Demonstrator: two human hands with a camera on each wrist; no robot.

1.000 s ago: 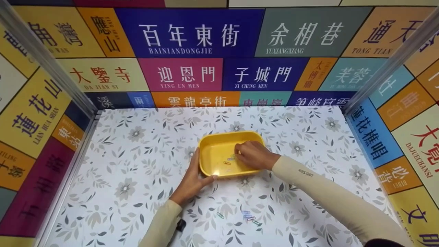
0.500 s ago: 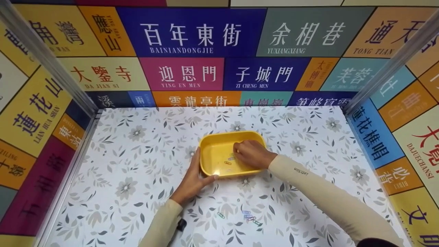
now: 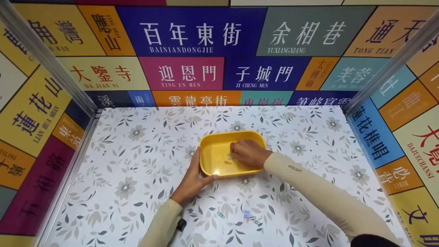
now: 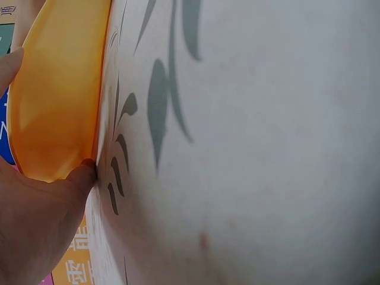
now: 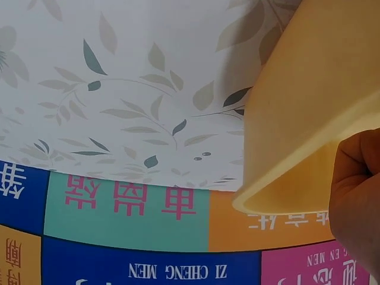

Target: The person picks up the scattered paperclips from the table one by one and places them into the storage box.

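Observation:
A yellow plastic tray [image 3: 212, 152] stands on the flower-patterned tabletop. My left hand [image 3: 190, 183] holds its left end, thumb at the front rim and fingers along the left side; the left wrist view also shows this hand [image 4: 41, 219] against the tray wall [image 4: 56, 95]. Inside the tray, several paper clips lie on the floor, among them an orange paper clip [image 3: 227, 162]. My right hand [image 3: 249, 153] reaches in over the right half with bent fingers, close beside the clips. Its fingertips are hidden, so what they hold cannot be seen.
In front of the tray lie several loose paper clips: a green paper clip [image 3: 221, 215] on its own, and a small group with a blue paper clip [image 3: 246, 213] and a dark green paper clip [image 3: 257, 223]. Printed panels [image 3: 192, 73] wall the table at back and sides.
My right hand has shifted slightly left inside the tray, its forearm following. The left hand, the tray and the loose clips in front stay where they were.

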